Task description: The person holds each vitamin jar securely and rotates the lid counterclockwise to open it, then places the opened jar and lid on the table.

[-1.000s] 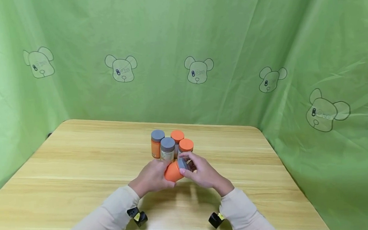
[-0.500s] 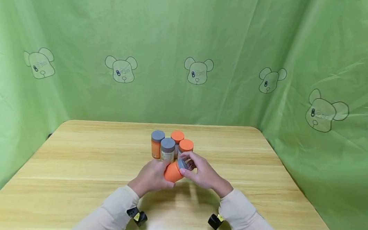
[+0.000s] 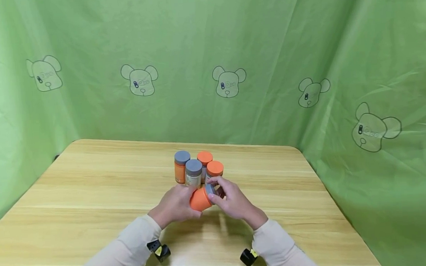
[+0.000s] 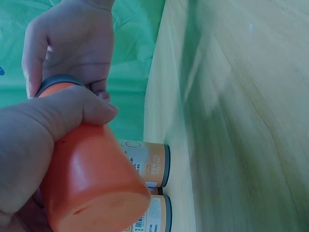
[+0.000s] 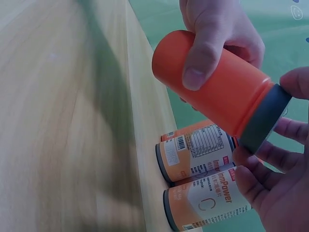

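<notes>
My left hand (image 3: 175,205) grips an orange bottle (image 3: 200,199) by its body and holds it tilted above the table (image 3: 93,195). My right hand (image 3: 231,198) has its fingers curled round the bottle's grey cap (image 3: 210,189). The right wrist view shows the orange bottle (image 5: 217,92) with the grey cap (image 5: 264,120) pinched between thumb and fingers. In the left wrist view my left hand (image 4: 34,140) wraps the bottle (image 4: 91,183), and the right hand (image 4: 72,46) is on the cap behind it.
Several upright bottles stand clustered just beyond my hands: two grey-capped (image 3: 182,166) (image 3: 193,172) and two orange-capped (image 3: 205,157) (image 3: 215,169). Green cloth (image 3: 209,61) with bear prints hangs behind and to both sides of the table.
Both hands stay on the bottle. The right hand has shifted slightly on the cap; the bottle remains in nearly the same place.
</notes>
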The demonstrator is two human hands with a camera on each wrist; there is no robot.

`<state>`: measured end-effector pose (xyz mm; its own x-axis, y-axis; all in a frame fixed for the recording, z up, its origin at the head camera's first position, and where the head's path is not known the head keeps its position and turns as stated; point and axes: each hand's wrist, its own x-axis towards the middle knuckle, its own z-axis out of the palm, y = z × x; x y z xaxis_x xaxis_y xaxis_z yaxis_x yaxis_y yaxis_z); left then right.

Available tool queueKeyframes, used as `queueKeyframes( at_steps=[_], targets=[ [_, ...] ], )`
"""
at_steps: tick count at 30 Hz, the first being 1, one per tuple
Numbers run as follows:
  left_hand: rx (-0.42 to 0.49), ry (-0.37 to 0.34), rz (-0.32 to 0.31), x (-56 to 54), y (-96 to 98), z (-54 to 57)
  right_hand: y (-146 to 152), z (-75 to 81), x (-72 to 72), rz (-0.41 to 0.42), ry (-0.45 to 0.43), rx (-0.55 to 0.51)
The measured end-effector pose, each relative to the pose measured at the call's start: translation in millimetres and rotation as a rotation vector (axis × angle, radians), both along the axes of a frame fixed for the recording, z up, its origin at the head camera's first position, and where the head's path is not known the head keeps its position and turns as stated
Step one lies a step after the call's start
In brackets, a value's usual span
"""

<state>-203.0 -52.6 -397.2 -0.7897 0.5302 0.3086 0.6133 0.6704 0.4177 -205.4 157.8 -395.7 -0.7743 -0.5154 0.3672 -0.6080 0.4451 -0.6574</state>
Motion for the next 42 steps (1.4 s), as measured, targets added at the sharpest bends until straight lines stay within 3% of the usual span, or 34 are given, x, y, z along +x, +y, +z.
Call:
queueKeyframes(
  at_steps=[5,14,20,24,42],
  targets=[
    [-0.002,0.003,0.002,-0.6,-0.1,-0.4,0.3,0.9,0.2,0.002,0.016,-0.002],
    [0.002,0.008,0.0,-0.4,-0.8,-0.4,-2.6,-1.0,0.1,0.0,-0.051,0.015],
    [-0.003,-0.002,0.009,-0.5,-1.0,-0.3,-1.4,-0.5,0.8,0.03,-0.017,-0.007],
    [-0.004,-0.001,0.011,-0.7,-1.4,-0.6,-2.1,-1.2,0.4,0.001,0.011,0.005],
    [-0.002,0.004,0.004,-0.1,1.1,0.2,-0.8,-3.9,2.5,-0.024,0.011,-0.01]
  ],
)
